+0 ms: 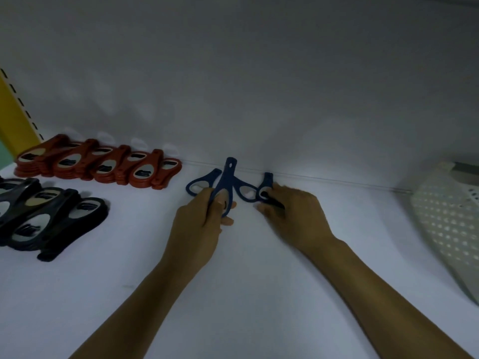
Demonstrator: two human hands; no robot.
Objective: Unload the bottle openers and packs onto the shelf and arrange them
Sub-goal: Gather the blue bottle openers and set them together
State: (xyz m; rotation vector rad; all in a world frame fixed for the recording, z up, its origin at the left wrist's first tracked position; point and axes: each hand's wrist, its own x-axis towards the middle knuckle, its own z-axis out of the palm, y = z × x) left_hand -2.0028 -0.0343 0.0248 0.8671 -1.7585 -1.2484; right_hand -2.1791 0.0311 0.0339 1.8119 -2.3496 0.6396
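Where the white shelf (259, 294) meets its back wall, a cluster of blue bottle openers (228, 180) lies fanned out and serves as the reference point. A white perforated basket (445, 224) stands well to the right of the cluster, tilted. Overlapping black bottle openers (51, 218) lie far to its left and nearer the viewer. A row of overlapping red bottle openers (98, 164) runs just left of it along the wall, and a yellow slotted upright (13, 117) rises beyond them. The left hand (199, 224) has its fingers curled round the cluster's middle opener, covering its wide end; the narrow end points at the wall. The right hand (293, 213) pinches the rightmost opener, and two more blue openers lie on either side of the middle one.
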